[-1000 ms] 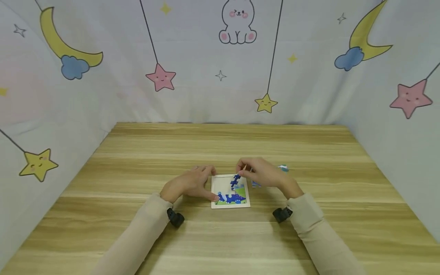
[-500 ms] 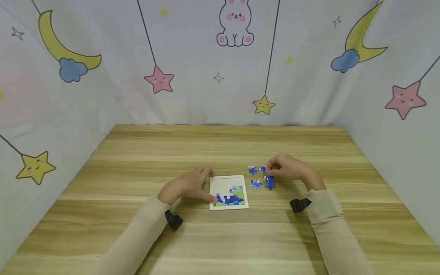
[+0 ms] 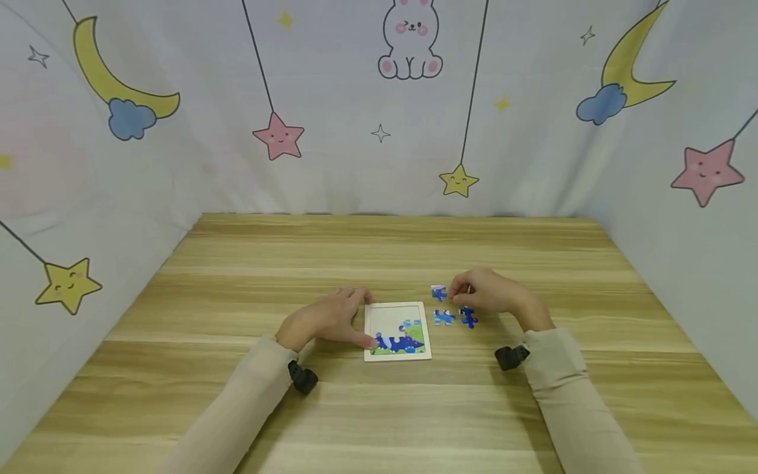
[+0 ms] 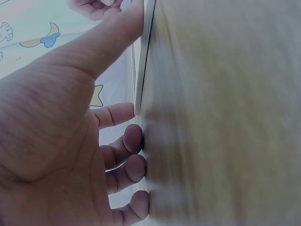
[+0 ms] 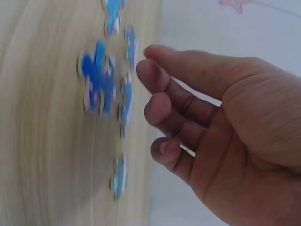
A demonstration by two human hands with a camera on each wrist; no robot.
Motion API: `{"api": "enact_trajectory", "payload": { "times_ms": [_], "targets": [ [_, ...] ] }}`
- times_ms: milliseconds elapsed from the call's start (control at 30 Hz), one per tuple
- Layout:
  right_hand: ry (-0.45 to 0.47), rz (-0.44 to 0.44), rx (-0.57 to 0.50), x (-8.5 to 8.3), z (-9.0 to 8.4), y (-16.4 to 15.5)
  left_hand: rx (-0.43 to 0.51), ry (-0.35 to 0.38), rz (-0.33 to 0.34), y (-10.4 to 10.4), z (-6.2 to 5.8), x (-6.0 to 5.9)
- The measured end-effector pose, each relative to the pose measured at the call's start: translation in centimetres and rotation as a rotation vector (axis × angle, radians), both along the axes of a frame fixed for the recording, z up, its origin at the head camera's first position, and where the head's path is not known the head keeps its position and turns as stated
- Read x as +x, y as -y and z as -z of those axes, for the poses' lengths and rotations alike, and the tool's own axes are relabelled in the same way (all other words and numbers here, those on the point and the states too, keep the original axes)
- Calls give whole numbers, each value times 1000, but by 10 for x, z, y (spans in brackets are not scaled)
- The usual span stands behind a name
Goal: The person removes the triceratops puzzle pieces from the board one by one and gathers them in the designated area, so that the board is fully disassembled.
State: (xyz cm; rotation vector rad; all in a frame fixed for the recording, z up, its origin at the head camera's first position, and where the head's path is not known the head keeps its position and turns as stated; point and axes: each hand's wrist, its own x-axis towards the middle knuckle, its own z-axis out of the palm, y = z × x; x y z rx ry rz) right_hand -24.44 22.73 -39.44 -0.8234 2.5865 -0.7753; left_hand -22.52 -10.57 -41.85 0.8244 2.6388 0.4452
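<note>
A square puzzle board (image 3: 398, 357) with a pale frame lies on the table, part-filled with blue and green pieces along its bottom and right. My left hand (image 3: 331, 319) steadies its left side. The thumb lies on the lower left of the board; the index fingertip touches a corner in the left wrist view. My right hand (image 3: 488, 289) hovers over loose pieces to the right, fingers lightly bent and nothing between them. Below it lies a dark blue puzzle piece (image 5: 99, 82). A light blue piece (image 3: 444, 317) and a blue-and-lilac piece (image 3: 438, 293) lie closer to the board.
The right wrist view shows another piece (image 5: 119, 178) farther along the wooden table (image 3: 379, 415), behind the right hand in the head view. A white curtain (image 3: 331, 178) printed with stars and moons encloses the back and sides.
My right hand has moved right from above the board, where it pinched a dark blue piece. That piece now lies among the loose ones, released. My left hand stays put.
</note>
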Motion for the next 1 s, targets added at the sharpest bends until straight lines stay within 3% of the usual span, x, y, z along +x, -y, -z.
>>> {"api": "enact_trajectory", "payload": {
  "times_ms": [267,467,700,833,1000],
  "targets": [
    [43,-112,-19,12,7,45,4,-2,17,-3,-1,-3],
    [105,-120,25,21,11,66,5,0,21,-4,-2,-3],
    [12,-139,13,22,15,71,-4,2,11,-2,-2,-1],
    [37,-183,-46,20,13,69,-6,5,7,-2,0,0],
    [64,-161,-83,18,2,60,-6,4,1,-2,-1,-1]
  ]
}}
